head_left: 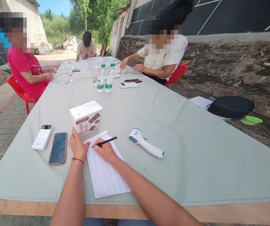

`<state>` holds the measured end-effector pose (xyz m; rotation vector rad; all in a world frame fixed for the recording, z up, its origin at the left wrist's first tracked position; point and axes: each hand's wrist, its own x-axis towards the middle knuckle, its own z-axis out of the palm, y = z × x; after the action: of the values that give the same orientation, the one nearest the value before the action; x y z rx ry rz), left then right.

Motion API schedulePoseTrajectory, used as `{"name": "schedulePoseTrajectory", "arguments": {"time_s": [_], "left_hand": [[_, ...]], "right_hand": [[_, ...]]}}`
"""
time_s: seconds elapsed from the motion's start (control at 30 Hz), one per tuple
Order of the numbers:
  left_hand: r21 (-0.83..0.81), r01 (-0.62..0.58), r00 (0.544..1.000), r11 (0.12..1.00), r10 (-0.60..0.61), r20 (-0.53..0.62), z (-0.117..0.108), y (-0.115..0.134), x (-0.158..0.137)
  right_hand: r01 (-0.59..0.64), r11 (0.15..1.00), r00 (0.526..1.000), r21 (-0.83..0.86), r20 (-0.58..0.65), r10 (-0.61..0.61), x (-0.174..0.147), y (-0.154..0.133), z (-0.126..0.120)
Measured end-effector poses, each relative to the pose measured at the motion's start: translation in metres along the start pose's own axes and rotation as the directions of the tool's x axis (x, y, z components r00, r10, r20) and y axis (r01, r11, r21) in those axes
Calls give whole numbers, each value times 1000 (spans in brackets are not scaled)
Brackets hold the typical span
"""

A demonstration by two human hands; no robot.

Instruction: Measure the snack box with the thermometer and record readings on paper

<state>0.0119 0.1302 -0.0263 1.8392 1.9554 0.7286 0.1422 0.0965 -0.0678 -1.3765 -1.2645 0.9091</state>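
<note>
My right hand is closed around a black pen, whose tip is at the upper part of a sheet of paper covered in rows of small writing. Another sheet shows under its top edge. My left hand, thumb spread out to the paper's edge, rests its fingers against the lower left corner of a white and brown "Super Meal" box. Left of that hand lies a smartphone in a brown case, beside a white power bank. To the right of the paper lies a white and blue infrared thermometer.
A grey-green cloth covers the long table. Green-capped water bottles stand farther up, near a white device and a dark phone. People sit at the left, right and far end. A black object lies beyond the right edge.
</note>
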Motion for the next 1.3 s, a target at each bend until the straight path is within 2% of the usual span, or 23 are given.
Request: {"name": "schedulePoseTrajectory", "arguments": {"time_s": [0.27, 0.47, 0.87, 1.1, 1.23, 1.3], "left_hand": [[-11, -11, 1000, 1000, 11, -18, 2, -2, 0], [-1, -9, 1000, 1000, 9, -18, 2, -3, 1], [-8, -4, 1000, 1000, 4, -19, 3, -3, 0], [13, 1, 1000, 1000, -1, -14, 1, -1, 0], [9, -7, 1000, 1000, 7, -18, 1, -1, 0], [3, 0, 1000, 1000, 0, -10, 1, -1, 0]], "right_hand": [[28, 1000, 999, 5, -36, -28, 1, 1, 1], [43, 998, 998, -53, -49, -46, -1, -2, 2], [29, 998, 1000, -61, -3, -29, -2, -2, 0], [17, 998, 1000, -63, -21, -18, -2, -4, 0], [15, 999, 1000, -32, 17, -14, -4, -3, 0], [17, 1000, 1000, -11, -2, -18, -4, -3, 0]]}}
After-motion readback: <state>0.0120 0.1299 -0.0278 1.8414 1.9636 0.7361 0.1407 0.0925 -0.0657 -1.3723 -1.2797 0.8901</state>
